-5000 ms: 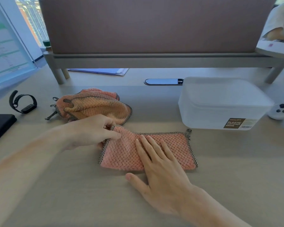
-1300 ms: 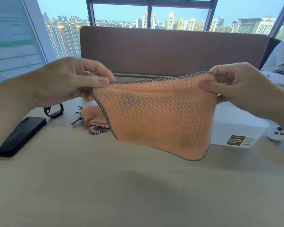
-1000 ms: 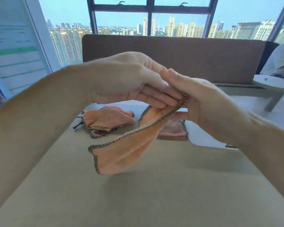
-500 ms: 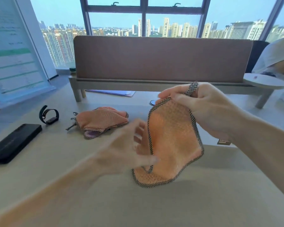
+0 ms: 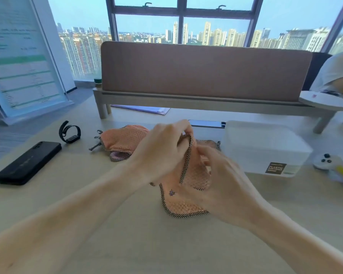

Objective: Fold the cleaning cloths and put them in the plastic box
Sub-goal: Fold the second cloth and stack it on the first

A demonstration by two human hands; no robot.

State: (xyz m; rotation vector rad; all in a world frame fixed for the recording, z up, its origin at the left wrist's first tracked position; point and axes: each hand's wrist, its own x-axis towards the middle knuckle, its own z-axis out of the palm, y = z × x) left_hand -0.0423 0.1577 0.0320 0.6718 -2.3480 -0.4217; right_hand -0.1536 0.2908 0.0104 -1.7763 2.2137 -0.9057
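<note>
Both hands meet over the middle of the worktop (image 5: 87,224), working one orange cloth (image 5: 184,202) with a black-and-white checked hem.

Left hand (image 5: 162,151): fingers curled and pressed together, pinching the cloth's upper edge near the top of the hem line. Hem runs down from that pinch in a diagonal.

Right hand (image 5: 224,182): sits just right of the left, over the cloth's right side. It grips the fabric, but motion blur hides the exact finger spacing; cannot tell how tightly they close.

Held cloth: top part lifted between the hands, lower corner draped down, looks to touch the worktop. Partly doubled over, fold not flat. A small purple mark shows near the lower left hem.

Pile of unfolded cloths (image 5: 121,143): orange, crumpled, on the worktop left of and behind the hands, hang loops sticking out on its left.

Another orange cloth edge (image 5: 212,143) shows behind the right hand, just left of the box; shape mostly hidden.

Plastic box (image 5: 265,147): translucent white, on the worktop to the right, labelled on the front wall. I can't tell what's inside.

Also on the worktop: black phone (image 5: 28,163) far left, fitness band (image 5: 69,132) behind it, white controller (image 5: 327,162) right of the box.
</note>
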